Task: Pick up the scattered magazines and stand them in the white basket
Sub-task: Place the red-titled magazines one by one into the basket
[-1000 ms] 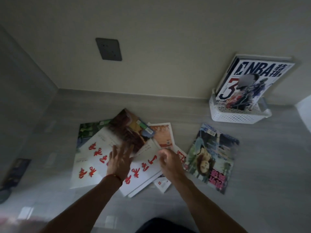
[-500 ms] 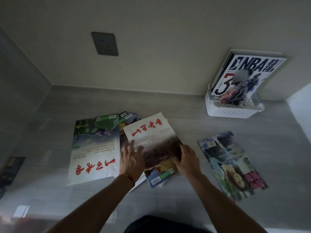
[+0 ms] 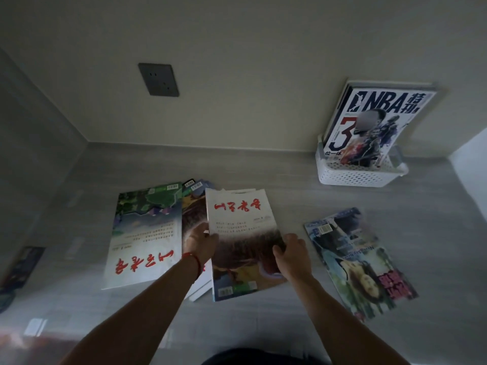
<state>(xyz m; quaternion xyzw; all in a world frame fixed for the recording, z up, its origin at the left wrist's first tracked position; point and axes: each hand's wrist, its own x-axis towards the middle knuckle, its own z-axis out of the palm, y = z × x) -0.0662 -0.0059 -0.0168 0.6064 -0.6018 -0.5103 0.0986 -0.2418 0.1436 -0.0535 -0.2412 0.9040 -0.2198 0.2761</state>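
A white-and-brown magazine with red characters [image 3: 241, 233] is gripped at both side edges, my left hand [image 3: 201, 242] on its left edge and my right hand [image 3: 291, 255] on its right edge. Its top edge looks slightly raised off the floor. A green-and-white magazine [image 3: 145, 233] lies flat to the left, with other magazines [image 3: 192, 204] partly hidden between the two. A colourful magazine with a portrait cover [image 3: 361, 262] lies on the floor to the right. The white basket [image 3: 355, 176] stands against the wall at the upper right, holding an upright NBA magazine [image 3: 374, 122].
The floor is grey tile, meeting a pale wall with a dark socket plate [image 3: 159, 79]. A dark object [image 3: 22, 264] lies at the left edge of the floor. A pale surface [image 3: 471, 154] juts in at the right edge.
My hands have sorted the pile: the red-character magazine now sits on top, and both hands have closed on its side edges. The view has shifted closer.
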